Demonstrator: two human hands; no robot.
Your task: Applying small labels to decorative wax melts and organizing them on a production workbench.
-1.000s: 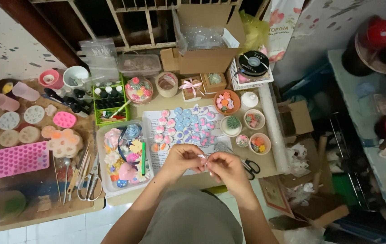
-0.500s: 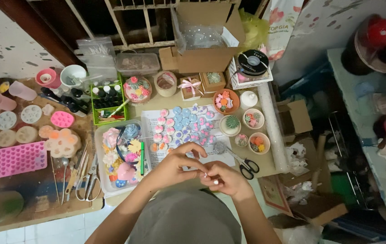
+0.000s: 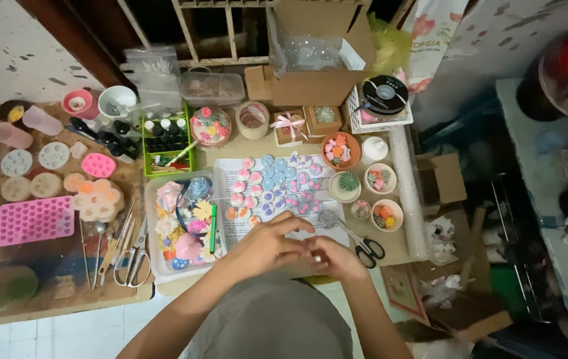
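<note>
**A:** Held item?

**B:** Small pale piece [image 3: 315,256], too tiny to identify. Pinched between fingertips of both hands, at the point where the two hands meet, just above the near table edge.

**A:** Grip condition?

**B:** Left hand [image 3: 267,244]: fingers curled inward, tips closed on the piece. Right hand [image 3: 338,258]: fingers bent, tips meeting the left from the other side. Exact contact on the right side hard to resolve; appears pinched on the same piece.

**A:** Directly beyond the grip?

**B:** White paper sheet [image 3: 231,219] carrying rows of small pink and blue round pieces [image 3: 277,186], just past the fingertips. Nearest row close to the left knuckles.

**A:** Right of the grip?

**B:** Black-handled scissors [image 3: 364,244], just beside the right hand. Farther out, small bowls [image 3: 388,214] with coloured bits.

**A:** Left of the grip?

**B:** Clear tray [image 3: 157,266] of mixed coloured shapes with a green pen [image 3: 213,228] on it, beside the left forearm. Well apart, farther left: pink silicone mould [image 3: 34,219] and a row of hand tools [image 3: 121,239] on a wooden board.

**A:** Far side?

**B:** Cardboard box [image 3: 310,83], well apart from the grip.
</note>
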